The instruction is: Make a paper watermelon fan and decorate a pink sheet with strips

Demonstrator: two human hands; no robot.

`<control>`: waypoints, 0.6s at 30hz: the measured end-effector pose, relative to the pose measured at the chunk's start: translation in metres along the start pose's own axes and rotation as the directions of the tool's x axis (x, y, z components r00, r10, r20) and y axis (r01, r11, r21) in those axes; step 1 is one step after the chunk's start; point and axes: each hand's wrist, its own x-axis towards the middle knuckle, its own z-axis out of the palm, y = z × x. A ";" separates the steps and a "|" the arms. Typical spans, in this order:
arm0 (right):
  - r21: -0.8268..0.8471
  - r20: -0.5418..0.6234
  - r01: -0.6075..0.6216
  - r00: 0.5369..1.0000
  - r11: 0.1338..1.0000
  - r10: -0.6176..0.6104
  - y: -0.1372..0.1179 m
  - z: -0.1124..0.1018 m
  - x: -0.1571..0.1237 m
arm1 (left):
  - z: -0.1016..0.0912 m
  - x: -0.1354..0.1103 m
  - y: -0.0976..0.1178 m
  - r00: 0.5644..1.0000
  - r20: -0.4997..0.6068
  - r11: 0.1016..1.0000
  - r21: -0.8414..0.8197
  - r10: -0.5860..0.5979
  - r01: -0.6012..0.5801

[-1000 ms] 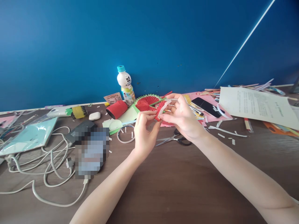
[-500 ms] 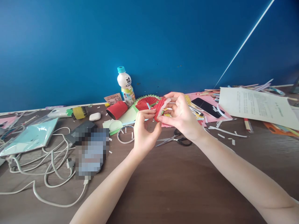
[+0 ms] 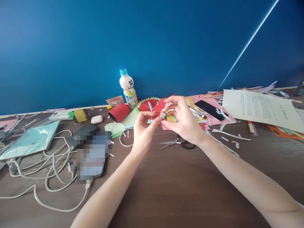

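Note:
Between my hands is a pleated red paper fan (image 3: 161, 107) with a pale strip along one edge. My left hand (image 3: 145, 128) pinches its lower left part, thumb and fingers close together. On the other side, my right hand (image 3: 181, 118) grips the fan near the pale strip. Behind it lies a larger pleated paper fan (image 3: 146, 104), red with a green zigzag rim, partly covered by the held one. Scissors (image 3: 177, 143) with black handles rest on the table just below my hands.
Left of my hands stand a bottle (image 3: 128, 90) and a red cylinder (image 3: 119, 112) on its side. A phone (image 3: 93, 155) with a white cable lies nearer. On the right are a dark phone (image 3: 210, 109), paper scraps and a printed sheet (image 3: 258, 107).
The held red fan has turned and its pleats face me more. My left hand has shifted slightly left, its thumb now up against the fan. My right hand has moved slightly.

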 end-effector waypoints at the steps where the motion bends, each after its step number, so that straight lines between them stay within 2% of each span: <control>1: 0.012 0.005 -0.009 1.000 1.000 0.009 -0.001 -0.002 0.001 | 0.000 0.000 0.000 1.000 -0.005 1.000 -0.002 -0.017 0.016; 5: 0.021 -0.052 -0.083 0.995 0.996 0.084 -0.006 -0.010 0.004 | 0.002 0.000 0.000 0.995 -0.030 0.995 0.020 -0.099 0.100; 9: 0.026 -0.081 -0.148 0.985 0.989 0.149 -0.007 -0.015 0.006 | 0.002 0.000 -0.004 0.995 -0.027 0.995 0.019 -0.095 0.096; 18: 0.079 -0.162 -0.151 0.973 0.985 0.162 -0.008 -0.021 0.012 | 0.001 -0.004 -0.004 0.994 0.020 0.994 -0.031 -0.107 0.108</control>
